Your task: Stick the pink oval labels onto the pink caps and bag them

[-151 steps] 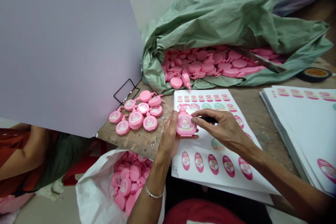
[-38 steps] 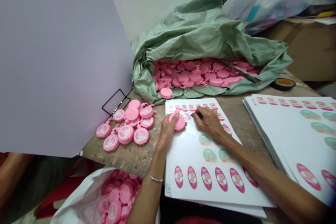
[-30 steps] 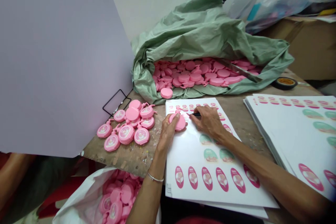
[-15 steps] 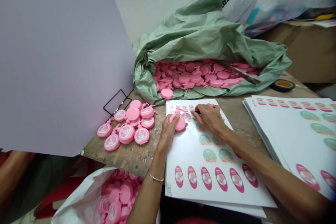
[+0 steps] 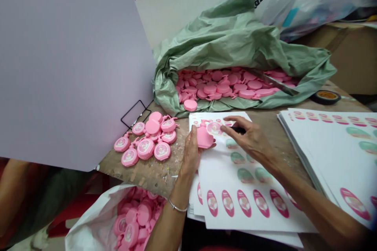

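Across our paint-flecked wooden workbench (image 5: 159,172), our left hand (image 5: 191,153) curls closed around a flat pink plastic bottle (image 5: 204,137), holding it at the top left of a white sheet of printed pink and green oval labels (image 5: 250,200). Our right hand (image 5: 250,138) spreads open, its thumb and forefinger well apart and near a pale round label (image 5: 213,128). A slim dark object (image 5: 239,129) shows beneath that palm, but we cannot tell whether it is gripped. Just left of the sheet lies a loose heap of labelled pink bottles (image 5: 145,145), seemingly placed within easy reach. Beyond it, a crumpled green woven sack (image 5: 235,43) lies open with its mouth toward us, presenting a mass of bare pink bottles (image 5: 218,84). Below the bench edge, a white woven sack (image 5: 94,211) gapes open, holding more labelled bottles (image 5: 132,223). A thick stack of label sheets (image 5: 324,145) waits on our right.
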The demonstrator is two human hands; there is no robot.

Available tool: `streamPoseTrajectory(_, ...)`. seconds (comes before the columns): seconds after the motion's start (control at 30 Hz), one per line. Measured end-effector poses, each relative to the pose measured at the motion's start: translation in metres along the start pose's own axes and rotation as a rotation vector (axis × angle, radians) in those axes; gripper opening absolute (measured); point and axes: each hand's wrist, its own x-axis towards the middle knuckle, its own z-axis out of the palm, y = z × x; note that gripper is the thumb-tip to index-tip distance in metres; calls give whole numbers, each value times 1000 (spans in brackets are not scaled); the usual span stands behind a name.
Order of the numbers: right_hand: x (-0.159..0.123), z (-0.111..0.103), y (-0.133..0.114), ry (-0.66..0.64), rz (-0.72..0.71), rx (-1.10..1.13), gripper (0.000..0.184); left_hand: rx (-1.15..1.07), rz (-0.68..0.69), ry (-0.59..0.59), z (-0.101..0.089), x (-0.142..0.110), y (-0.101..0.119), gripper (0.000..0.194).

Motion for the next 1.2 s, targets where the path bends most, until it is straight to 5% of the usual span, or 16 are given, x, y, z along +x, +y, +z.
streamPoseTrajectory(0.23,-25,-3,-34,-114,-52,66,29,-85,-93,-14,16,-27,16,55)
streamPoseTrajectory(1.2,-32,-4,-41,-108,-99,50,19,-91,-100,43,19,-34,15,51)
